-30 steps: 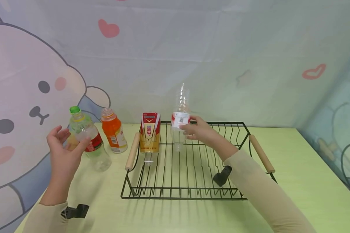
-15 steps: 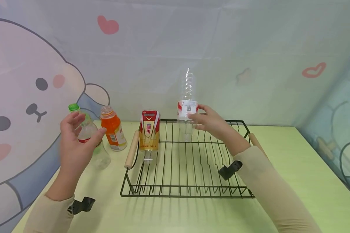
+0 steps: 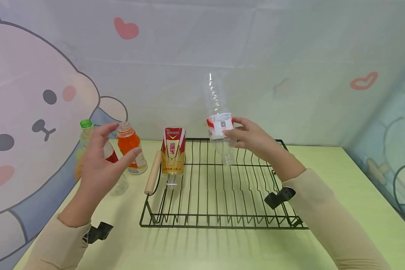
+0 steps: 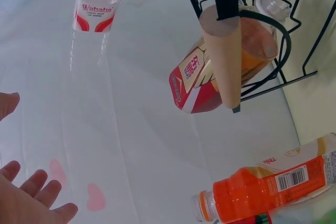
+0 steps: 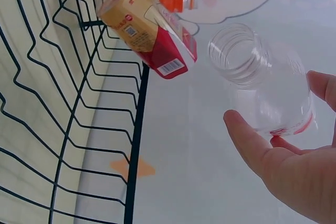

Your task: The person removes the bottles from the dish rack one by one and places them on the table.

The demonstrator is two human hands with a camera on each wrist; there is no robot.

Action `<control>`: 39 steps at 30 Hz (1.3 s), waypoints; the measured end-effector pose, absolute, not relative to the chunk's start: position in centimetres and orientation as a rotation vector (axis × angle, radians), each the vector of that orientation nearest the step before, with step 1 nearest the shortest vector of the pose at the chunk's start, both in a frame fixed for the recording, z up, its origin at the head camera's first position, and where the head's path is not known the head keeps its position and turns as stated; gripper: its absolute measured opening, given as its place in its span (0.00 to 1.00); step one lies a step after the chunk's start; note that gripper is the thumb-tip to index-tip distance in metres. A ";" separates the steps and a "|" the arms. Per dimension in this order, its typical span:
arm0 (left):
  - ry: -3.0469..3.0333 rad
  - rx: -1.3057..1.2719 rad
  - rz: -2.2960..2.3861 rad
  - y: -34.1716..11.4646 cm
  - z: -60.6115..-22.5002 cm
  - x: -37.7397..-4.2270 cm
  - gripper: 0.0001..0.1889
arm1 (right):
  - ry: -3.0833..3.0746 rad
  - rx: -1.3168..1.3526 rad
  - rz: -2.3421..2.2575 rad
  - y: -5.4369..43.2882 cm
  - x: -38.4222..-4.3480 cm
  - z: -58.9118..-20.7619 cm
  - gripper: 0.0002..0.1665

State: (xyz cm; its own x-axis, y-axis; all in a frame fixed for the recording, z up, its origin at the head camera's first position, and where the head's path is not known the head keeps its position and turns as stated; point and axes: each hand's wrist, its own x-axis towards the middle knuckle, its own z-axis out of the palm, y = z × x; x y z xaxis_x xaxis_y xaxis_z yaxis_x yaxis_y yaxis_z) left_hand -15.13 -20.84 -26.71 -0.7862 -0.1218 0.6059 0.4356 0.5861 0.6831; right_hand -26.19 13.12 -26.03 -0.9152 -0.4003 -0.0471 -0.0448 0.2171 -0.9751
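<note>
My right hand [image 3: 258, 141] grips a clear plastic bottle [image 3: 219, 125] round its white-and-red label. The bottle is upside down, its open neck pointing down over the back of the black wire dish rack [image 3: 222, 227], its base tilted to the left. In the right wrist view the thumb and fingers sit on either side of the bottle [image 5: 278, 85]. My left hand [image 3: 99, 165] has fingers and thumb spread, holding nothing. It overlaps the red-labelled clear bottle [image 3: 120, 186] in the head view, and its fingertips are near the orange bottle [image 3: 129, 144].
A red-and-gold bottle [image 3: 173, 152] stands neck down in the rack's left side. A green-necked bottle [image 3: 86, 125] stands at the far left, partly hidden. The rack has a wooden handle [image 3: 153, 173] on its left. Behind the table hangs a patterned cloth [image 3: 256, 67].
My right hand has lifted the clear bottle up and to the right, and the bottle now tilts. My left hand has moved right across the bottles.
</note>
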 end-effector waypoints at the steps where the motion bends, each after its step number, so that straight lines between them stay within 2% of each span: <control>1: -2.203 -0.272 -1.159 -20.7 -26.7 -15.1 0.36 | 2.207 -0.430 -1.752 13.1 -26.0 -25.9 0.44; 11: -2.196 -0.536 -1.045 -19.1 -26.7 -15.0 0.37 | 2.226 -0.541 -1.648 13.4 -23.9 -25.0 0.40; 39: -2.234 -0.888 -0.737 -15.8 -28.4 -14.6 0.40 | 2.209 -0.754 -1.355 12.7 -19.7 -26.5 0.33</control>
